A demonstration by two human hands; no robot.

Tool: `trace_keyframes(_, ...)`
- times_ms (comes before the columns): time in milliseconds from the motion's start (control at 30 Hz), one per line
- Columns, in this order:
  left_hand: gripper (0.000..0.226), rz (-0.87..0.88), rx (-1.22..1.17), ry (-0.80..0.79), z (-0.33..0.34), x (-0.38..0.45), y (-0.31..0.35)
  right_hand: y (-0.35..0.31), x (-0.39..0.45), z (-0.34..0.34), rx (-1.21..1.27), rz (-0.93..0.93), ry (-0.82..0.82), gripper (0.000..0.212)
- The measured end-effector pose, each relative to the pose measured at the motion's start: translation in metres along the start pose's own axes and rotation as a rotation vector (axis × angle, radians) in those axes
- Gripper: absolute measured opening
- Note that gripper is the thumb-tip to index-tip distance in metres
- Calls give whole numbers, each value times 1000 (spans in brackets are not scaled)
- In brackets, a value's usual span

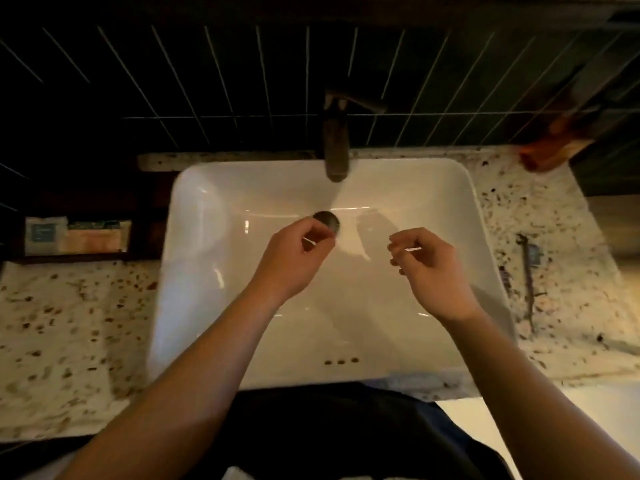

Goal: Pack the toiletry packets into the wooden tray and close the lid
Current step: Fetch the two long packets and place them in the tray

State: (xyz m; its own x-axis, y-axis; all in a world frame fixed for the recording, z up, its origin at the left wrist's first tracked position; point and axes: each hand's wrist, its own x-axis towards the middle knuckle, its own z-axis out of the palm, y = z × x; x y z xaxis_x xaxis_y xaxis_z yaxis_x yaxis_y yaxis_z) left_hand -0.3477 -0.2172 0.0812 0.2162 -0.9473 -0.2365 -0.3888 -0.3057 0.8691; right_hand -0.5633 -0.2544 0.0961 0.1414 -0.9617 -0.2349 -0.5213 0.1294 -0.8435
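Note:
A dark wooden tray (69,257) sits on the counter at the far left, beside the sink. Inside it lie a pale grey packet (45,234), a tan packet (94,241) and a greenish one (98,224) behind. My left hand (294,258) and my right hand (427,268) hover side by side over the middle of the white sink (207,306), well apart from the tray. Both hands have loosely curled fingers with nothing visible in them. The tray's lid cannot be made out in the dark, blurred picture.
A faucet (335,147) reaches over the sink's back edge, above the drain (329,218). On the speckled counter (69,341) to the right lie a thin dark item (528,282) and a small bluish packet (535,255). An orange wooden object (550,150) stands at the back right.

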Motion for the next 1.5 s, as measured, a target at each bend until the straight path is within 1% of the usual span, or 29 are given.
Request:
trace_keyframes(67,6,-22,-18,7,46,0,24,20,9,-45,-28,2,-31,16)
trace_keyframes(167,7,-7,5,-42,107,-2,62,49,20,-107,-33,34,-35,14)
trace_keyframes(267,7,49,34,-81,160,-2,99,82,25,-156,-11,116,35,11)
trace_keyframes(367,8,79,47,-168,211,0,130,122,28,-194,-27,148,114,12)
trace_keyframes(467,19,63,73,-272,261,7,152,160,33,-220,-120,222,133,14)
trace_keyframes(533,33,-21,61,-327,291,13,158,181,36,-229,-158,284,113,17)
trace_keyframes(633,60,-295,28,-363,336,25,155,208,42,-236,-236,341,76,28)
trace_keyframes(700,73,-520,-15,-321,363,36,141,221,48,-235,-303,356,50,41)
trace_keyframes(767,86,-683,37,-238,383,45,125,231,53,-230,-376,373,8,51)
trace_keyframes(833,90,-728,151,-167,398,47,109,236,56,-225,-450,396,-51,55)
trace_keyframes(900,87,-659,293,-143,404,44,100,240,58,-220,-506,402,-82,58)
trace_keyframes(967,89,-583,406,-161,405,40,95,242,60,-216,-523,399,-80,63)
trace_keyframes(1033,94,-569,444,-225,407,37,93,245,61,-213,-513,398,-77,68)
trace_keyframes(1067,92,-558,474,-257,407,35,93,246,62,-212,-507,396,-80,70)
trace_keyframes(1167,72,-468,595,-321,408,28,91,248,62,-215,-458,420,-48,74)
trace_keyframes(1233,65,-448,623,-358,406,26,90,248,61,-217,-404,433,-15,74)
trace_keyframes(1300,65,-456,627,-390,406,27,89,249,59,-220,-362,449,-7,69)
trace_keyframes(1367,63,-465,615,-396,405,27,91,252,56,-222,-341,481,-15,59)
trace_keyframes(1500,57,-505,499,-373,402,27,98,256,51,-224,-273,549,-19,37)
